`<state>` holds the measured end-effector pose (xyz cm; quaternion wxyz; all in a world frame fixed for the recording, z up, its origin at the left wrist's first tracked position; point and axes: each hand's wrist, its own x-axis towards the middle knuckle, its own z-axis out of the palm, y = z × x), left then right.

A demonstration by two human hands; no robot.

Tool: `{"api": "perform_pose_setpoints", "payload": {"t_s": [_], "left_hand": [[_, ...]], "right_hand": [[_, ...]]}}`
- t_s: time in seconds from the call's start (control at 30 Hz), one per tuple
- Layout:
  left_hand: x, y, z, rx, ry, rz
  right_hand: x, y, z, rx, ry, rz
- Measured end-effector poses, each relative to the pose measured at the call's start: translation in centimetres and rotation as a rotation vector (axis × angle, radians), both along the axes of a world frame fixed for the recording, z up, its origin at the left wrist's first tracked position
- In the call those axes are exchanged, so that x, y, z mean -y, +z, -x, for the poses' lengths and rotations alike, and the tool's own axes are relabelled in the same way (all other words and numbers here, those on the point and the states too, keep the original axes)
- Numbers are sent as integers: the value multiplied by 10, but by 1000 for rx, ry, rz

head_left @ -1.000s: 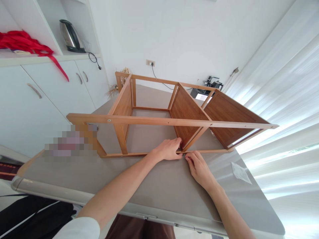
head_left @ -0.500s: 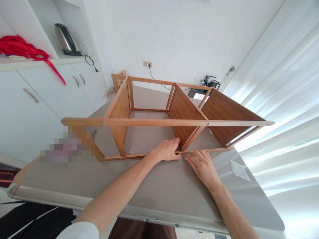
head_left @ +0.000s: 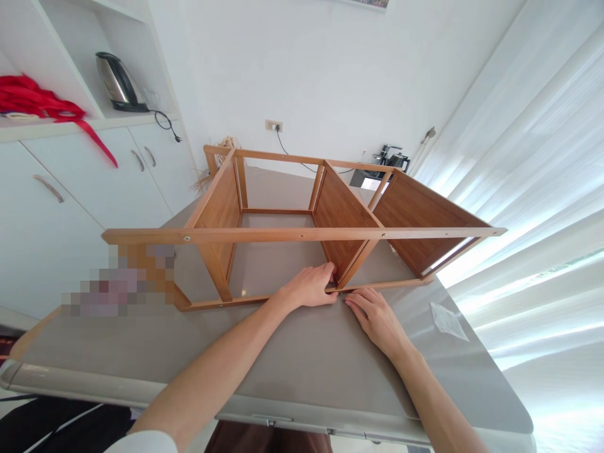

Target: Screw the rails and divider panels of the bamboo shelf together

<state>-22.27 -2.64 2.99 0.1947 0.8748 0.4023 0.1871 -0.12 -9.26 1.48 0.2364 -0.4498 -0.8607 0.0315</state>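
Note:
A brown wooden shelf rack [head_left: 302, 235] lies on its side on the grey table. Its slatted middle shelf [head_left: 342, 201] stands upright between the two long rails. My left hand [head_left: 311, 286] grips the near bottom rail where the middle shelf meets it, with the thumb outside and the fingers inside the frame. Just right of it, my right hand [head_left: 375, 311] pinches a small thin metal piece [head_left: 341, 296] against the outer face of that rail. The piece is too small and too covered to name.
The grey table [head_left: 292, 352] carries a small clear plastic bag [head_left: 448, 321] at the right. A pixelated patch covers the left end. An electric kettle [head_left: 120, 82] and red fabric [head_left: 38, 97] sit on the cabinet. Black appliances [head_left: 391, 160] stand beyond the rack, and curtains hang right.
The view has shifted slightly, so everything appears a little further left. Both hands stay at the same joint of the rack; the right fingers are bent slightly closer together.

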Motion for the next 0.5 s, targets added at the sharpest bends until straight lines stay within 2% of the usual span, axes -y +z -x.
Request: {"api": "perform_pose_setpoints", "payload": {"t_s": [0.27,0.5], "left_hand": [[-1,-2,0,10,5,8],[0,0,-1,-4,5,16]], "right_hand": [[1,0,-2,11,18,8],[4,4,1,108,-23,-93]]}}
